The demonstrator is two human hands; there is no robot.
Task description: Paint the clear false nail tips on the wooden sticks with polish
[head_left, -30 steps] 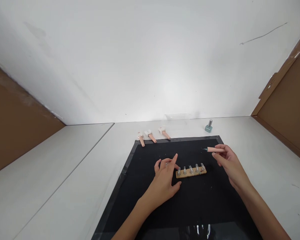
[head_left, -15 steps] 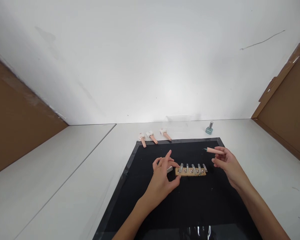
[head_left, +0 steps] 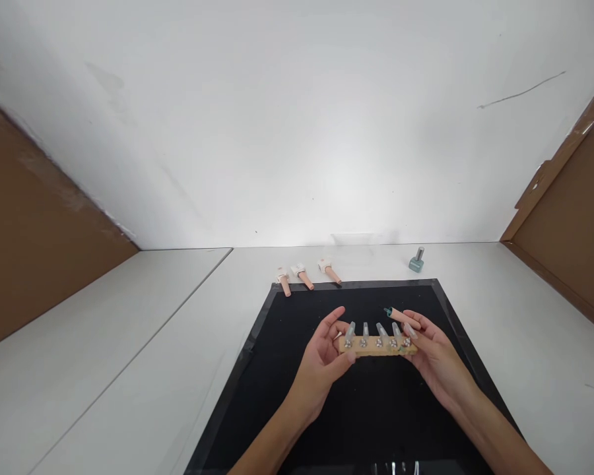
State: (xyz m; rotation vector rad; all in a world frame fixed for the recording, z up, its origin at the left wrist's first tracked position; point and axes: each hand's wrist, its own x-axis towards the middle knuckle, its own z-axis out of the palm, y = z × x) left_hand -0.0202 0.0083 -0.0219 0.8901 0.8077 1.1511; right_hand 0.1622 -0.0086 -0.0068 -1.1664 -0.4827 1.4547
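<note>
A wooden strip (head_left: 371, 349) carries a row of several clear nail tips (head_left: 365, 329) on small shiny mounts. My left hand (head_left: 321, 363) pinches its left end between thumb and fingers, with the index finger raised. My right hand (head_left: 435, 353) holds a nail polish brush (head_left: 403, 318) by its pink cap handle, the teal-coated bristle end pointing left. The fingers of this hand are also at the right end of the strip, which looks lifted above the black mat (head_left: 356, 415).
Three pink-capped polish bottles (head_left: 304, 277) lie along the mat's back edge. A teal bottle with a silver cap (head_left: 416, 262) stands at the back right. Cardboard panels (head_left: 569, 178) flank the white table (head_left: 178, 349), and a white wall (head_left: 297, 132) rises behind.
My right hand has moved left and down, bringing the brush to the strip's right end. The strip appears raised and nearer. A white object beside my left fingers is no longer visible.
</note>
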